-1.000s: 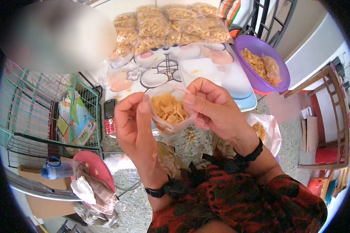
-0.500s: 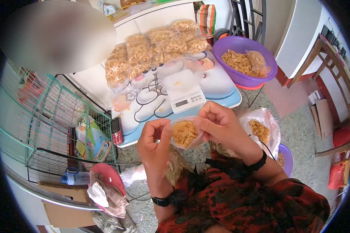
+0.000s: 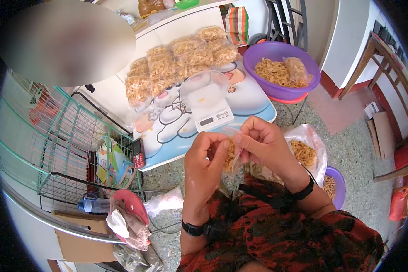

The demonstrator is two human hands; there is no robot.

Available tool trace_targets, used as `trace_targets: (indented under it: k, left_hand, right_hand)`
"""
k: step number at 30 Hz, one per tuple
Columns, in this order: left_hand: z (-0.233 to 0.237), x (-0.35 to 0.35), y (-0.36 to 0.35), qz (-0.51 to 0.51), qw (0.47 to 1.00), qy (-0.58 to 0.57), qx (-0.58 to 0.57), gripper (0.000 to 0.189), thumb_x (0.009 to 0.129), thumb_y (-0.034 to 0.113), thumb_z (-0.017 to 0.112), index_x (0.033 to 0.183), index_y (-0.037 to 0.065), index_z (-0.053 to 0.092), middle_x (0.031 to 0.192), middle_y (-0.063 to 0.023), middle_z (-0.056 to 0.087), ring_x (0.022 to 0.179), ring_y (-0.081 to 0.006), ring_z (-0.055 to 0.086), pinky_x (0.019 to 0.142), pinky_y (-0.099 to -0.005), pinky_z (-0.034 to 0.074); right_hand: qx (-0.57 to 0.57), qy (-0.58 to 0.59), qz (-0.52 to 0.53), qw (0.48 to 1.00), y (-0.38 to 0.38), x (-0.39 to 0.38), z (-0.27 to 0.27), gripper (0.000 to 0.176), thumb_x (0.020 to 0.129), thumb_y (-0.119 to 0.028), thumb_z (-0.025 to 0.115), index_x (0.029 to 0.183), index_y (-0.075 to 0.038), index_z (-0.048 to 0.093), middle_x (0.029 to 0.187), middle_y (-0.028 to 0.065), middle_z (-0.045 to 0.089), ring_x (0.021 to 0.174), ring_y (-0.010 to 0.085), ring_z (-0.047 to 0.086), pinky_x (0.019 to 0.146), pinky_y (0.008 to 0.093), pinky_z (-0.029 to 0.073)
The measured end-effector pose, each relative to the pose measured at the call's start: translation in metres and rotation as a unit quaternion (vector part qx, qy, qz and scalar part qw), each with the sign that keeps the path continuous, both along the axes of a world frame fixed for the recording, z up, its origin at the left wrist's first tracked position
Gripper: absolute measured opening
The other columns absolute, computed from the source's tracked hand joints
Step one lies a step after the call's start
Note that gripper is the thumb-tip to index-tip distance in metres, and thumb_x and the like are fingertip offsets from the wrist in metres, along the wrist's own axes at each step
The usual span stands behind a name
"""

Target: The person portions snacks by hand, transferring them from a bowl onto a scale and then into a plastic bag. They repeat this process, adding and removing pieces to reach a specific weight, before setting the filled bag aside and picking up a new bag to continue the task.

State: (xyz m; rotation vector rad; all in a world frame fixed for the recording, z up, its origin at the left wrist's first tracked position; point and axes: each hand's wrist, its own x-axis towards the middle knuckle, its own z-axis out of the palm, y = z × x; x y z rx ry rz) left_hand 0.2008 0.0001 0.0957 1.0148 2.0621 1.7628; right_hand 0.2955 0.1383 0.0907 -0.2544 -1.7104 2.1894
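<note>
Between my hands is a clear plastic bag with yellowish dried strips in it, its mouth pinched together at the top. My left hand grips the left side of the bag's rim between thumb and fingers. On the right side, my right hand pinches the same rim with thumb and forefinger. Just beyond my hands, a white kitchen scale with a clear round tray stands on a cartoon-printed table. Several filled bags lie stacked at the table's back.
A purple basin of dried strips stands at the back right. An open plastic bag of strips and another purple basin are right of my lap. A red phone lies by a wire cage at left.
My hands have come together, the left moving right, and the bag's round open mouth is now drawn flat and narrow between my fingers. The view has shifted slightly.
</note>
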Motion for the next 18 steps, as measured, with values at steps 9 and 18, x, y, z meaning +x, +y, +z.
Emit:
trace_targets:
  k: [9,18]
  left_hand:
    - [0.003,0.015,0.016,-0.056,0.998,0.027,-0.007,0.009,0.093,0.011,0.06,0.094,0.002,0.06,0.074,-0.0018,0.058,0.063,-0.0073,0.051,0.057,-0.0239,0.042]
    - [0.01,0.018,0.009,-0.125,0.992,0.008,0.015,0.016,0.091,0.014,0.064,0.099,0.002,0.06,0.082,-0.0038,0.059,0.073,-0.011,0.056,0.066,-0.0264,0.046]
  right_hand:
    - [-0.003,0.013,-0.042,0.999,-0.002,0.023,0.005,0.019,0.095,-0.014,0.058,0.111,-0.007,0.05,0.072,0.0017,0.061,0.059,0.007,0.057,0.05,0.0199,0.043]
    - [0.046,0.019,-0.038,0.998,0.006,0.03,-0.002,0.013,0.096,-0.015,0.057,0.104,-0.005,0.056,0.075,0.0027,0.064,0.059,0.0055,0.058,0.048,0.0182,0.04]
